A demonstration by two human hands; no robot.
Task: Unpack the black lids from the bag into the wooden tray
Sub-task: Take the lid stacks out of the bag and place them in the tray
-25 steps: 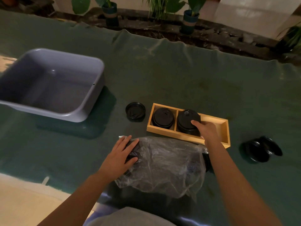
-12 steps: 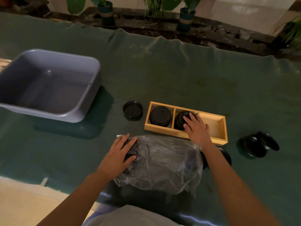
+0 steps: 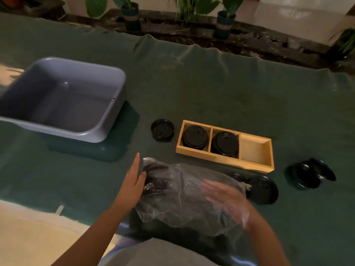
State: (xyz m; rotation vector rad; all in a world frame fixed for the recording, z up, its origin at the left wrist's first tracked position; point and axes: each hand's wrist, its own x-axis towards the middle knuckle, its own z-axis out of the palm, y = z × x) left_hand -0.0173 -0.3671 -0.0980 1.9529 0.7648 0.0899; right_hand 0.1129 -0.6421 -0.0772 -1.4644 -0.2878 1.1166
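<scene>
A crumpled clear plastic bag (image 3: 184, 196) holding black round plastic lids (image 3: 155, 179) lies at the near middle of the green cloth-covered surface (image 3: 211, 93). Its left end is touched by the left hand (image 3: 134, 181), whose fingers are straight, the grip released. The right hand (image 3: 224, 196) is seen inside the bag's right part, blurred; whether its grip is clenched cannot be told. Just beyond the bag sits the long three-compartment wooden tray (image 3: 224, 160): stacked lids fill the left and middle compartments. More lids lie left, near-right and far right of it. A grey plastic tub (image 3: 107, 129) stands far left.
</scene>
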